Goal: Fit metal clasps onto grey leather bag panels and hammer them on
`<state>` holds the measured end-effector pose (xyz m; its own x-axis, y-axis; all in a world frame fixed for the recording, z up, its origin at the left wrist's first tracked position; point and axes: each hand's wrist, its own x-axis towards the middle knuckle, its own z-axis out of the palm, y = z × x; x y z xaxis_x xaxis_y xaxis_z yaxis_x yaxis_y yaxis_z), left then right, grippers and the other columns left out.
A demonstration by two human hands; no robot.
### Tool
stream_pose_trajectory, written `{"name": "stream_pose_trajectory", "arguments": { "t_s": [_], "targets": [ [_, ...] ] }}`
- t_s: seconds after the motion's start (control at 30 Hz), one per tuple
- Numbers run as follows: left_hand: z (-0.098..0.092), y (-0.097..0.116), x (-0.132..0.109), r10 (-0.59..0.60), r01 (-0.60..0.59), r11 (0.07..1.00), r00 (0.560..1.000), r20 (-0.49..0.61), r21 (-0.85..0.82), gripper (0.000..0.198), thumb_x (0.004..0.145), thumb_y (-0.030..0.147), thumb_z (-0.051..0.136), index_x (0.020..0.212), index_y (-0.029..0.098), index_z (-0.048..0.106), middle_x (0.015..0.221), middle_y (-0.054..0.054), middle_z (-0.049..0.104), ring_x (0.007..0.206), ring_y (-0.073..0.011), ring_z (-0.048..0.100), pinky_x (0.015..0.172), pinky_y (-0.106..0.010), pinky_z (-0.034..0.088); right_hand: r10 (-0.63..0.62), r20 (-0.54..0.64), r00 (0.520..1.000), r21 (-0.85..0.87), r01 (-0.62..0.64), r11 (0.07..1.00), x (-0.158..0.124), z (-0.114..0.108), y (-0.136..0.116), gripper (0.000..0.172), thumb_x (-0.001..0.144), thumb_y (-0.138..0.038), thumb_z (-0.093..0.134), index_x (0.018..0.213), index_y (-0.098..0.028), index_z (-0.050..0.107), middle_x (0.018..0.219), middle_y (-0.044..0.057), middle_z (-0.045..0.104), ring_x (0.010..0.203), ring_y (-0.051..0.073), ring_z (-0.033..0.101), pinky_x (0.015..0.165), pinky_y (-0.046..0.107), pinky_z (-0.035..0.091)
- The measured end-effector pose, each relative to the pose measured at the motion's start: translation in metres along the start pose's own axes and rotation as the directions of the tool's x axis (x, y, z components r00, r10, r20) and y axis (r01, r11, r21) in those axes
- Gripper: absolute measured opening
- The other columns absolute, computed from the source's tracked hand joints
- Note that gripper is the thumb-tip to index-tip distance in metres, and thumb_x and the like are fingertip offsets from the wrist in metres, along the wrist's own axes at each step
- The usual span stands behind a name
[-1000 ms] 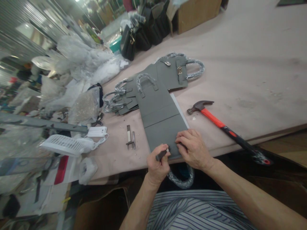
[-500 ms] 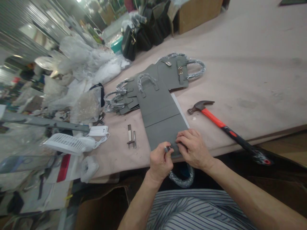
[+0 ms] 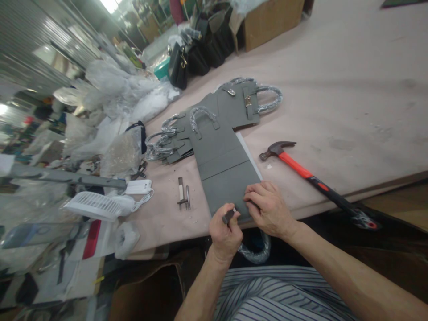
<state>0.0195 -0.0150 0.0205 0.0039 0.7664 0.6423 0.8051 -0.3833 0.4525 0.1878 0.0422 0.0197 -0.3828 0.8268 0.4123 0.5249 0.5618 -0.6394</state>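
On my feed the left hand [image 3: 225,234] is clamped on a short dark tool [image 3: 228,216] at the lower centre of the frame, just over the grey bag panel [image 3: 222,171], which runs from mid-frame down to the table edge. I have the right hand [image 3: 269,208] resting on the panel's near end, fingers curled; I can't tell whether they grip anything. A red-and-black hammer [image 3: 302,171] lies right of centre, two slim metal tools [image 3: 181,196] left of centre
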Motion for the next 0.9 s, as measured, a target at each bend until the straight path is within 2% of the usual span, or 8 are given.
{"name": "stream_pose_trajectory", "arguments": {
  "t_s": [0.17, 0.27, 0.47, 0.63, 0.7, 0.77, 0.83, 0.9],
  "targets": [
    [-0.007, -0.010, 0.013, 0.028, -0.013, 0.993, 0.992, 0.125, -0.120, 0.014, 0.095, 0.013, 0.054, 0.101, 0.016, 0.066, 0.091, -0.009, 0.076, 0.087, -0.0177, 0.076, 0.081, -0.028, 0.063, 0.004, -0.008, 1.000, -0.002, -0.004, 1.000, 0.000, 0.000, 0.000, 0.012, 0.088, -0.011, 0.054, 0.089, -0.020, 0.062, 0.099, 0.007, 0.066, 0.093, 0.024, 0.051, 0.088, 0.042, 0.038],
    [-0.010, -0.013, 0.017, 0.053, -0.026, 0.983, 0.988, 0.143, -0.183, 0.013, 0.094, 0.012, 0.056, 0.101, 0.017, 0.066, 0.090, -0.007, 0.076, 0.086, -0.0168, 0.075, 0.081, -0.026, 0.062, 0.000, -0.009, 1.000, -0.006, 0.000, 1.000, 0.001, 0.000, 0.000, 0.012, 0.087, -0.011, 0.055, 0.089, -0.020, 0.063, 0.100, 0.007, 0.066, 0.093, 0.024, 0.051, 0.087, 0.042, 0.038],
    [-0.005, -0.007, 0.012, -0.056, 0.065, 0.991, 0.995, 0.080, -0.120, 0.011, 0.094, 0.014, 0.056, 0.098, 0.016, 0.066, 0.088, -0.007, 0.075, 0.083, -0.0167, 0.075, 0.079, -0.027, 0.061, -0.004, -0.011, 1.000, -0.011, 0.004, 1.000, 0.001, 0.000, 0.000, 0.013, 0.086, -0.012, 0.055, 0.089, -0.020, 0.064, 0.099, 0.007, 0.066, 0.094, 0.024, 0.051, 0.086, 0.042, 0.037],
    [-0.005, -0.005, 0.014, -0.110, 0.131, 0.982, 0.982, 0.152, -0.139, 0.011, 0.094, 0.017, 0.054, 0.095, 0.017, 0.065, 0.084, -0.006, 0.073, 0.076, -0.0157, 0.072, 0.073, -0.025, 0.059, -0.015, 0.007, 1.000, 0.028, 0.015, 0.999, 0.002, -0.002, -0.001, 0.011, 0.086, -0.013, 0.057, 0.091, -0.021, 0.064, 0.100, 0.007, 0.066, 0.093, 0.024, 0.053, 0.086, 0.043, 0.040],
    [-0.006, -0.004, 0.016, -0.157, 0.188, 0.970, 0.968, 0.195, -0.154, 0.010, 0.094, 0.017, 0.054, 0.094, 0.018, 0.065, 0.082, -0.005, 0.072, 0.073, -0.0153, 0.070, 0.071, -0.024, 0.058, -0.037, 0.005, 0.999, 0.065, 0.037, 0.997, 0.003, -0.010, 0.001, 0.014, 0.088, -0.014, 0.057, 0.098, -0.021, 0.063, 0.105, 0.008, 0.066, 0.098, 0.025, 0.055, 0.087, 0.042, 0.043],
    [-0.006, -0.003, 0.016, -0.178, 0.215, 0.962, 0.961, 0.210, -0.170, 0.010, 0.093, 0.017, 0.054, 0.094, 0.018, 0.064, 0.082, -0.004, 0.071, 0.074, -0.0156, 0.070, 0.071, -0.025, 0.058, -0.040, -0.046, 0.998, 0.024, 0.041, 0.999, 0.001, -0.026, 0.009, 0.015, 0.090, -0.016, 0.057, 0.104, -0.020, 0.061, 0.109, 0.009, 0.066, 0.103, 0.026, 0.057, 0.089, 0.043, 0.046],
    [-0.007, -0.002, 0.017, -0.180, 0.221, 0.957, 0.960, 0.214, -0.186, 0.010, 0.092, 0.016, 0.055, 0.095, 0.018, 0.064, 0.083, -0.004, 0.071, 0.074, -0.0160, 0.070, 0.071, -0.025, 0.058, -0.007, -0.118, 0.993, -0.136, -0.009, 0.991, -0.005, -0.047, 0.023, 0.016, 0.091, -0.021, 0.056, 0.106, -0.020, 0.061, 0.112, 0.012, 0.065, 0.106, 0.029, 0.057, 0.093, 0.046, 0.046],
    [-0.007, -0.001, 0.017, -0.184, 0.228, 0.955, 0.957, 0.224, -0.191, 0.010, 0.091, 0.015, 0.056, 0.095, 0.018, 0.065, 0.082, -0.004, 0.071, 0.074, -0.0162, 0.070, 0.070, -0.025, 0.058, 0.071, -0.139, 0.988, -0.343, -0.115, 0.932, -0.014, -0.070, 0.042, 0.020, 0.090, -0.026, 0.054, 0.108, -0.018, 0.061, 0.113, 0.016, 0.063, 0.106, 0.034, 0.057, 0.094, 0.050, 0.045]
  ]
}}
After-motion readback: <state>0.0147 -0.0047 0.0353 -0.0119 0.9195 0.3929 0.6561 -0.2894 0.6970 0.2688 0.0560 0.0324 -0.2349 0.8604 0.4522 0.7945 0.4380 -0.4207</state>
